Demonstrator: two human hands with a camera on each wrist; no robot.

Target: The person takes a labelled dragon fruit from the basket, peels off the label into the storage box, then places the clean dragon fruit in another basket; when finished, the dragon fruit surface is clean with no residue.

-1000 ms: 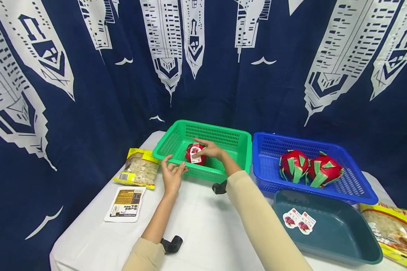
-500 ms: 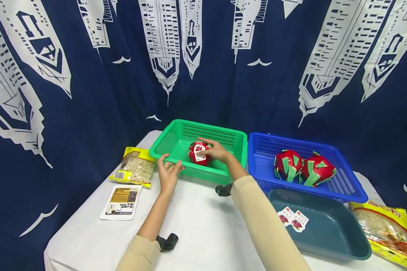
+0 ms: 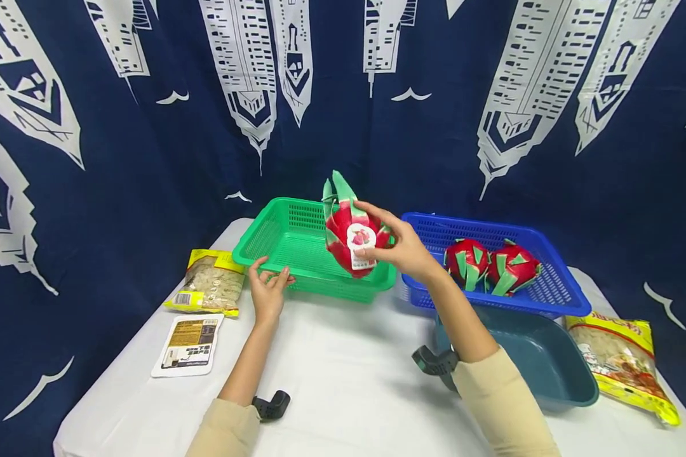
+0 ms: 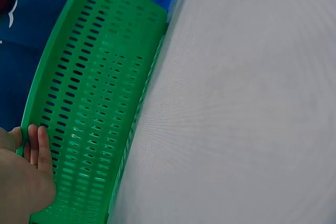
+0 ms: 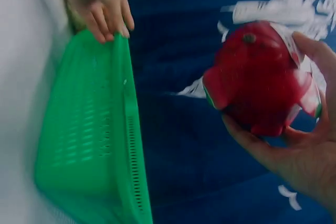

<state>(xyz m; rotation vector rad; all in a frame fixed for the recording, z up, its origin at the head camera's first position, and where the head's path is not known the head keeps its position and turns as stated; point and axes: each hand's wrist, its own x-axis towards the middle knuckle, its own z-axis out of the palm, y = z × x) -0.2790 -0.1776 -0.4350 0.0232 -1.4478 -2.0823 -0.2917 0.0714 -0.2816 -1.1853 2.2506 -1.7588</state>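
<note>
My right hand (image 3: 403, 247) grips a red dragon fruit (image 3: 343, 231) with green leaf tips, raised above the front of the green basket (image 3: 303, 251). A white label (image 3: 360, 244) with a fruit picture is on its side, and my thumb lies on it. In the right wrist view the round red underside of the dragon fruit (image 5: 257, 72) shows between thumb and fingers. My left hand (image 3: 269, 295) pinches the front rim of the green basket near its left corner. The left wrist view has the fingers of that hand (image 4: 29, 177) against the basket's slotted outer wall.
Two more dragon fruits (image 3: 486, 266) lie in a blue basket (image 3: 554, 276) on the right. In front of it stands a dark teal tray (image 3: 549, 362), partly behind my right arm. Yellow food bags (image 3: 211, 282) (image 3: 620, 362) and a flat white packet (image 3: 188, 346) lie at the sides.
The right hand has lifted the dragon fruit up out of the green basket and toward me. The left hand stays at the basket rim. The head view has shifted slightly right.
</note>
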